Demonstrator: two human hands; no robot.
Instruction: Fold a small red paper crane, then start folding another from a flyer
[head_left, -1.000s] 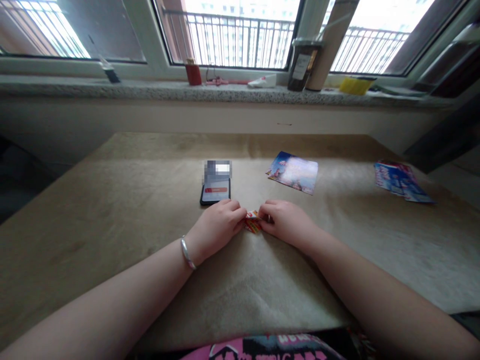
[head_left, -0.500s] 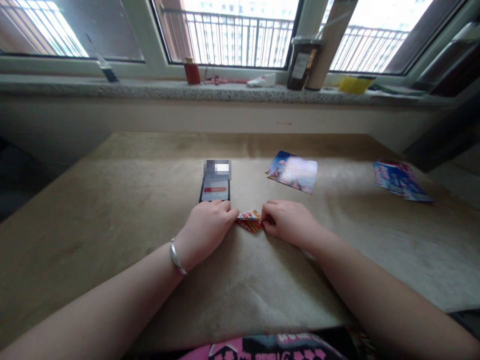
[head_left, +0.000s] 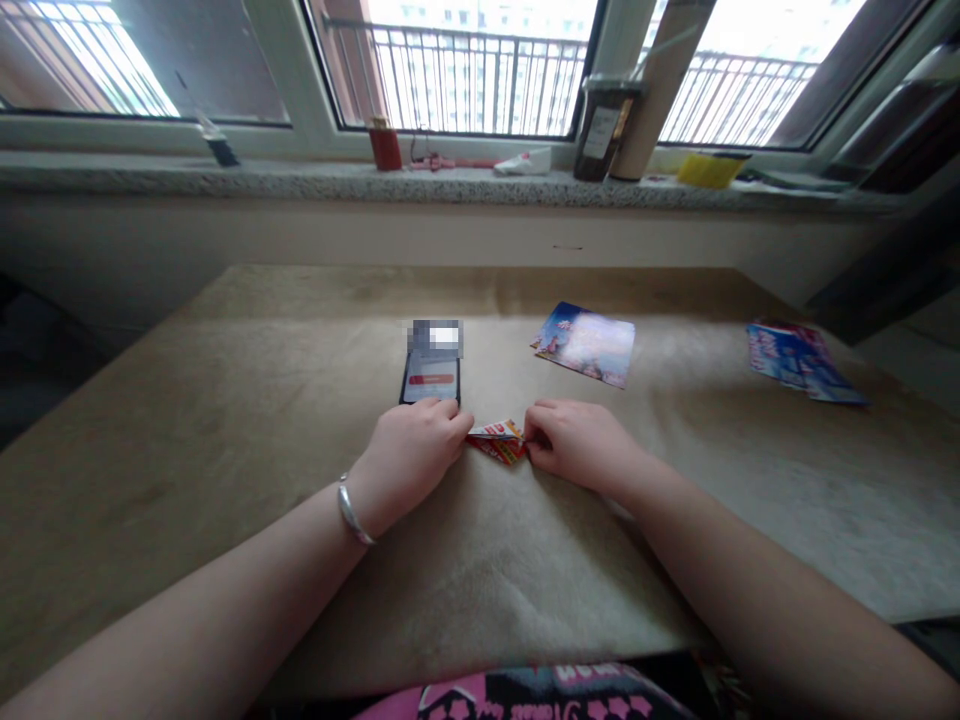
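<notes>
Between my two hands lies a small folded piece of printed paper point(head_left: 498, 440), red, orange and white, low over the table. My left hand point(head_left: 412, 440), with a silver bangle at the wrist, has its fingers closed on the paper's left end. At the right end my right hand point(head_left: 576, 440) pinches the paper's tip between thumb and forefinger. A phone point(head_left: 431, 375) lies just beyond my left fingers, its screen lit and its upper part blurred out.
Blue printed sheets point(head_left: 586, 345) lie beyond my right hand on the tan table point(head_left: 315, 340). Another fanned pile of blue leaflets point(head_left: 802, 362) rests at the far right. A windowsill point(head_left: 300, 182) behind holds a red container point(head_left: 385, 148), a dark box point(head_left: 604, 130) and a yellow item point(head_left: 711, 169).
My left hand has shifted slightly left, showing a little more of the folded paper's left end. My right hand keeps its pinch, almost unmoved.
</notes>
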